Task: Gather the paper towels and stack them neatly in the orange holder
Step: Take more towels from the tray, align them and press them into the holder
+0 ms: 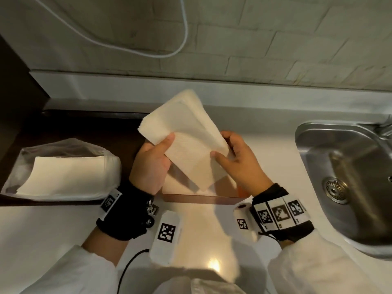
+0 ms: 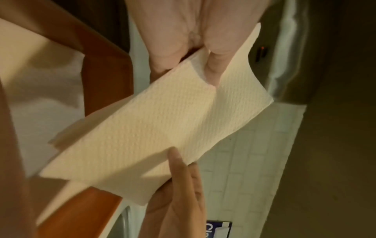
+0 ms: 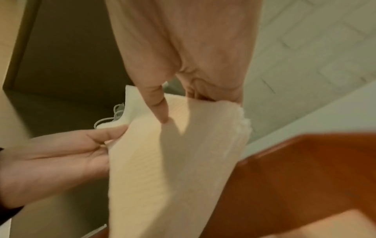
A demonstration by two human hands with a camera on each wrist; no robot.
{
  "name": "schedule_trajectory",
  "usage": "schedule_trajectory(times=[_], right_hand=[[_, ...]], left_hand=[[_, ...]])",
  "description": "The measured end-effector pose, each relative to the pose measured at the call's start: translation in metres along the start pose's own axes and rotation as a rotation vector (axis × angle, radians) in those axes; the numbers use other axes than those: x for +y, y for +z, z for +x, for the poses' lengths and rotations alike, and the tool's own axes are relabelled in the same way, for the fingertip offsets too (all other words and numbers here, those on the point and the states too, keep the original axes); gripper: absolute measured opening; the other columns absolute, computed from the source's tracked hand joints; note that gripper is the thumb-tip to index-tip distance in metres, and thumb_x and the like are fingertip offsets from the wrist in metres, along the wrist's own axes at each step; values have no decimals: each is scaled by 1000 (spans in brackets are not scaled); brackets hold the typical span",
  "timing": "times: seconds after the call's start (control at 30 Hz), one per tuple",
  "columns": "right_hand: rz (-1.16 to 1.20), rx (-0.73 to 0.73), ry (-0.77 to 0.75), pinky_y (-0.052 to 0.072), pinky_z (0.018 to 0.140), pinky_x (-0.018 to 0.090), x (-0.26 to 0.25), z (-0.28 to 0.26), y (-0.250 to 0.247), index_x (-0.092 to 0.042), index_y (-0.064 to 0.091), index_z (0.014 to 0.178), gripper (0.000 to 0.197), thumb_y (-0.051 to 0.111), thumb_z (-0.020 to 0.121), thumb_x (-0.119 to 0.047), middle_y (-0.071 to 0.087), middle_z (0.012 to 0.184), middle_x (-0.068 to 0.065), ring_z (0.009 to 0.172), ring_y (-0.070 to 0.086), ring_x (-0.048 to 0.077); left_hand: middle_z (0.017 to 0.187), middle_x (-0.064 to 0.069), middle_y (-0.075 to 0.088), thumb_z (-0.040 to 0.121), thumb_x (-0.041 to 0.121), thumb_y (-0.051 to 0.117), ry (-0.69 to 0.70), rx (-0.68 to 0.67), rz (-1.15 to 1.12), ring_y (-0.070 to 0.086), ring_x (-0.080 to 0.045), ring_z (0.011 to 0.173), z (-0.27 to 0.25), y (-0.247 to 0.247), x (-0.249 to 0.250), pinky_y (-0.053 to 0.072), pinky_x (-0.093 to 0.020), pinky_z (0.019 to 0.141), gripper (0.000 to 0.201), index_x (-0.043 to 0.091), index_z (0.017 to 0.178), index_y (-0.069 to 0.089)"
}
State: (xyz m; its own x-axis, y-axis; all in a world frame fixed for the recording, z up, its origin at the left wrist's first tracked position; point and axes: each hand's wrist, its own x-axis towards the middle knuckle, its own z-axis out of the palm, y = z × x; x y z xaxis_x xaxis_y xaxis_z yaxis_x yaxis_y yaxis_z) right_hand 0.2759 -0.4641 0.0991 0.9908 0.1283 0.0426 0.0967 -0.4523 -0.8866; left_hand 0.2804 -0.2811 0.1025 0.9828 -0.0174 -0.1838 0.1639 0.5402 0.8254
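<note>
Stack of paper towels (image 1: 184, 132) held tilted over the orange holder (image 1: 199, 198), near end dipping inside. Left hand (image 1: 151, 166) & right hand (image 1: 239, 160) each pinch a side, thumbs on top. Placing step, probably; next: level it, lower in. More towels in plastic bag (image 1: 61, 172) at left; sink (image 1: 347, 181) at right.

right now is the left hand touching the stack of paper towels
Touching. The head view shows the left hand gripping the stack of paper towels, thumb pressed on top. The left wrist view shows its fingers on the paper too.
</note>
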Motion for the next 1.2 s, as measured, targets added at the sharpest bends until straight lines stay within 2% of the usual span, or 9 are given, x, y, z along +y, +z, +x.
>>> schedule_trajectory(times=[0.1, 0.17, 0.27, 0.37, 0.5, 0.67, 0.83, 1.07, 1.2], right_hand=[[-170, -86, -40, 44, 73, 16, -9, 1, -15, -18, 52, 117, 29, 60, 89, -16, 57, 101, -9, 94, 55, 13], [-262, -120, -52, 43, 70, 16, -13, 3, -22, -15, 52, 118, 28, 59, 90, -15, 56, 101, -6, 90, 54, 13], [-386, -154, -91, 44, 72, 20, -15, 3, -29, -13, 53, 118, 29, 58, 90, -13, 60, 103, 0, 90, 54, 14], [-570, -178, -176, 38, 75, 22, -14, 2, -29, -11, 55, 117, 28, 58, 89, -11, 63, 109, 8, 93, 55, 19], [-651, -205, -258, 41, 83, 26, -18, -4, -26, -10, 56, 115, 28, 57, 88, -6, 63, 111, 9, 100, 56, 26], [-712, -239, -279, 40, 93, 30, -23, -14, -32, -10, 54, 120, 33, 55, 88, -4, 60, 119, 9, 108, 53, 26], [-751, -303, -282, 39, 94, 31, -9, -25, -22, -8, 54, 120, 32, 54, 88, -5, 59, 121, 12, 111, 52, 29], [-831, -404, -190, 37, 94, 34, 11, -30, -5, -12, 47, 129, 42, 52, 88, -9, 56, 125, 12, 112, 50, 29], [-814, -362, -154, 34, 100, 32, 10, -30, -14, -11, 41, 135, 48, 55, 90, -16, 51, 134, 10, 120, 46, 28]], left_hand=[[113, -1, 67, 92, 6, 48, 4, 38, 51, 63, -15, 106, -1, -11, 0, 53, -32, 91, 28, 18, 116, 55], [123, 0, 60, 85, 7, 60, 113, 114, 350, 58, -14, 112, -1, -20, 1, 51, -28, 91, 49, 18, 129, 42], [146, -4, 33, 75, 9, 72, 385, 136, 933, 33, -11, 131, -2, -23, 12, 31, -30, 109, 85, 20, 143, 20], [153, -5, 22, 75, 17, 72, 645, -143, 1422, 16, -21, 141, -1, -13, 25, 7, -40, 116, 81, 22, 142, 27], [152, 2, 30, 87, 26, 58, 655, -463, 1785, 16, -15, 143, 0, -8, 27, -10, -34, 116, 65, 26, 143, 26], [128, -2, 54, 85, 17, 58, 696, -469, 1846, 46, -22, 123, -8, -16, 18, 7, -28, 114, 55, 21, 137, 39], [95, 2, 60, 71, 12, 63, 805, -440, 1915, 51, -14, 92, -12, -35, -6, 23, -29, 88, 41, 24, 109, 53], [95, 5, 65, 69, 28, 72, 656, -529, 2033, 64, -16, 87, -7, -53, -26, 21, -31, 87, 49, 23, 114, 53], [102, 7, 65, 79, 42, 47, 640, -518, 2047, 62, -14, 95, -9, -49, -20, 21, -32, 93, 47, 22, 121, 49]])
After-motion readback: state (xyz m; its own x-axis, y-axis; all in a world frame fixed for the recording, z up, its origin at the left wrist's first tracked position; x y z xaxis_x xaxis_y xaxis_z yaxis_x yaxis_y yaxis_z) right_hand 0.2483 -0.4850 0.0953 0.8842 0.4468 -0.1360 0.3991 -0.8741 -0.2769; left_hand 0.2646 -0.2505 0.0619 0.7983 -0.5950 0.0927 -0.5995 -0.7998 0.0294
